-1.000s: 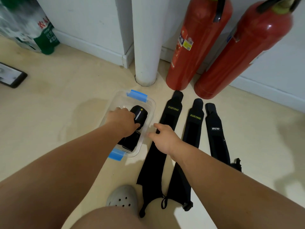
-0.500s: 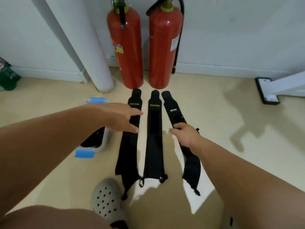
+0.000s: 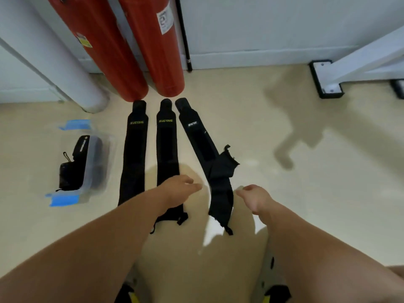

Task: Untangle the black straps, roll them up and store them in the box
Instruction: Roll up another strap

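Head view: both bare forearms reach forward and down over the smooth beige floor [image 3: 284, 132]. The left hand [image 3: 178, 191] hovers above the lower part of the middle strap [image 3: 167, 145], fingers loosely straight, gripping nothing. The right hand [image 3: 255, 200] sits just beside the right strap [image 3: 203, 149], fingers relaxed and empty (slightly blurred). With the left strap [image 3: 134, 154], these are three flat black fabric bands lying side by side. A rolled strap [image 3: 80, 147] lies in the clear plastic box [image 3: 110, 149] with blue latches.
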